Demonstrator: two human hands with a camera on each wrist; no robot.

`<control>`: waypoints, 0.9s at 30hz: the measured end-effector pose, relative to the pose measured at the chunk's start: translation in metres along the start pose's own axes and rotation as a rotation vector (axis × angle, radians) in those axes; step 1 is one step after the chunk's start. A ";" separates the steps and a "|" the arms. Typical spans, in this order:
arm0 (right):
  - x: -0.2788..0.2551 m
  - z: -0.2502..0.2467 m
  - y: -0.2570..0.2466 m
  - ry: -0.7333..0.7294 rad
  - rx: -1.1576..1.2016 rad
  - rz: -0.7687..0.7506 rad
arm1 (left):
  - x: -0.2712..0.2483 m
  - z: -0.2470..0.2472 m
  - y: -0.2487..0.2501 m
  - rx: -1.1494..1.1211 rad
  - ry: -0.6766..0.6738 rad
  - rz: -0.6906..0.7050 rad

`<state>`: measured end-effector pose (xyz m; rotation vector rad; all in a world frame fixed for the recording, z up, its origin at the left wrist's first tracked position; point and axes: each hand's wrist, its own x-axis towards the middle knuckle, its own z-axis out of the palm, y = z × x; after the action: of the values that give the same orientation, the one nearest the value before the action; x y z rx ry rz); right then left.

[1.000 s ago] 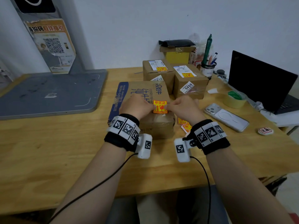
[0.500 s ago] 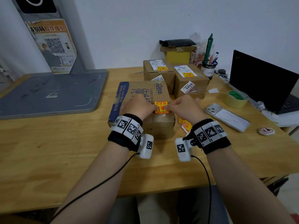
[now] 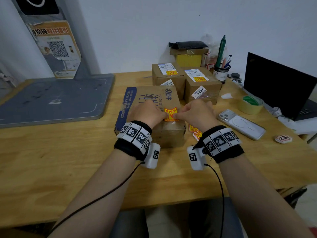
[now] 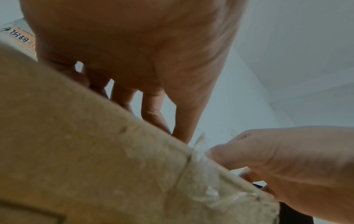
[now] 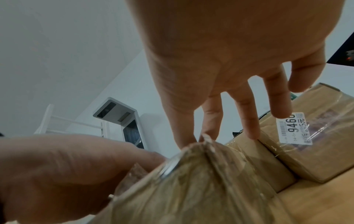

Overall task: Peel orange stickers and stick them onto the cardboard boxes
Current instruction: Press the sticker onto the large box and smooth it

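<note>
A cardboard box with a blue printed side lies in front of me on the wooden table. An orange sticker sits on its top near the front edge, its upper corners a little lifted. My left hand and right hand meet over it, thumbs pressing on the sticker from either side. In the wrist views the fingers of the left hand and the fingers of the right hand reach down straight onto the box top. Loose orange stickers lie under my right wrist.
Two smaller boxes behind carry orange stickers and white labels. On the right are a phone, a tape roll, a laptop and a pen cup. A grey stand base fills the left.
Both thumbs have slid inward over the orange sticker, covering more of its middle. The box and my arms have stayed where they were.
</note>
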<state>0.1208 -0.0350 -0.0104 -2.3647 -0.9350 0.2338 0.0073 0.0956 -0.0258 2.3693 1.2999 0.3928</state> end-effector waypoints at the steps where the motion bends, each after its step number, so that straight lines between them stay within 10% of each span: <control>1: 0.000 0.000 0.000 0.006 -0.007 0.002 | -0.001 0.000 0.000 0.004 0.003 0.000; 17: -0.012 0.003 0.011 -0.023 0.285 -0.336 | -0.010 -0.013 -0.008 -0.105 -0.043 0.086; 27: -0.012 0.010 0.011 -0.225 -0.025 -0.371 | -0.011 -0.012 -0.009 -0.214 -0.027 0.049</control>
<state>0.1145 -0.0451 -0.0260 -2.1647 -1.4678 0.3457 -0.0101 0.0933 -0.0204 2.2227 1.1294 0.4869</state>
